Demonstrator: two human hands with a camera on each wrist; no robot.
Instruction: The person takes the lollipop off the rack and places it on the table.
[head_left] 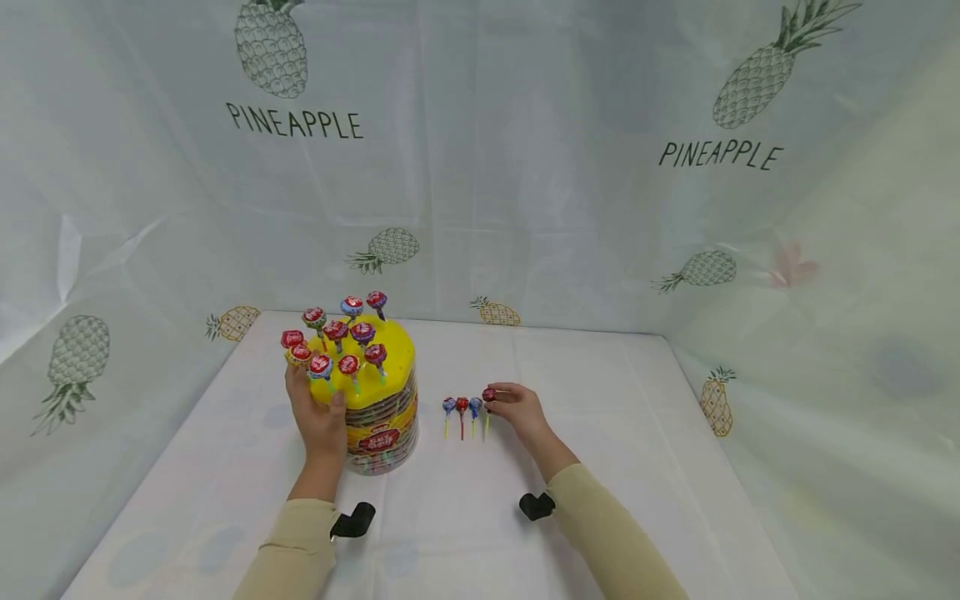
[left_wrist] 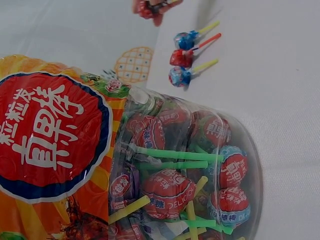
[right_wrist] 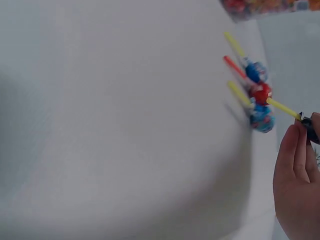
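A clear plastic jar [head_left: 381, 414] packed with wrapped lollipops stands upright under a yellow lid [head_left: 402, 357]. Several lollipops [head_left: 348, 365] poke up from that lid on their sticks. My left hand [head_left: 322, 423] grips the jar's left side near the top, thumb toward the front. In the right wrist view, my right hand [right_wrist: 299, 175] pinches a dark-wrapped lollipop [right_wrist: 310, 129] by its head, the yellow stick pointing away from the fingers. Just left of that hand, a blue lollipop [head_left: 449, 405], a red lollipop [head_left: 462, 406] and another blue lollipop [head_left: 476, 405] lie side by side.
A white cloth covers the table [head_left: 600, 400]. Behind and at both sides hangs a pale curtain [head_left: 495, 192] printed with pineapples. Each sleeve has a dark wrist device at its cuff, such as the left device [head_left: 354, 521] near the jar's base.
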